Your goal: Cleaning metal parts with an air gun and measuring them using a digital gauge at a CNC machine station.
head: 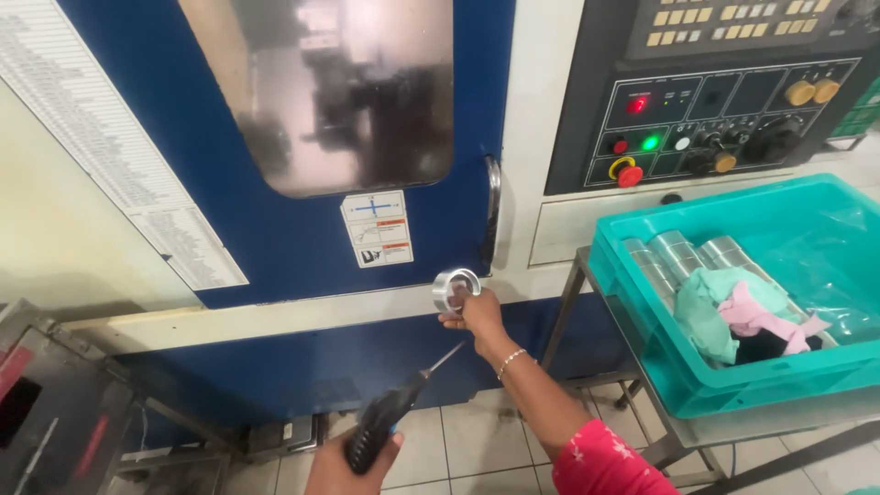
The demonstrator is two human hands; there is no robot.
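1. Your right hand (477,313) holds the metal ring (454,289) up before the blue machine door (302,238), fingers closed round its lower rim, bore facing you.
2. Your left hand (344,463), lower and well apart, grips the black air gun (390,423); its nozzle points up-right toward the ring.

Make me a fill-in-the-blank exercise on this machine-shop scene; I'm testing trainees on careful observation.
1. The right hand holds up a shiny metal ____ in front of the blue machine door.
2. The left hand grips a black air blow gun with a thin metal ____ pointing up toward the right hand.
3. The teal plastic crate holds metal cylinders, plus green and ____ cloths.
4. A beaded bracelet sits on the right ____.

Missing words: ring; nozzle; pink; wrist
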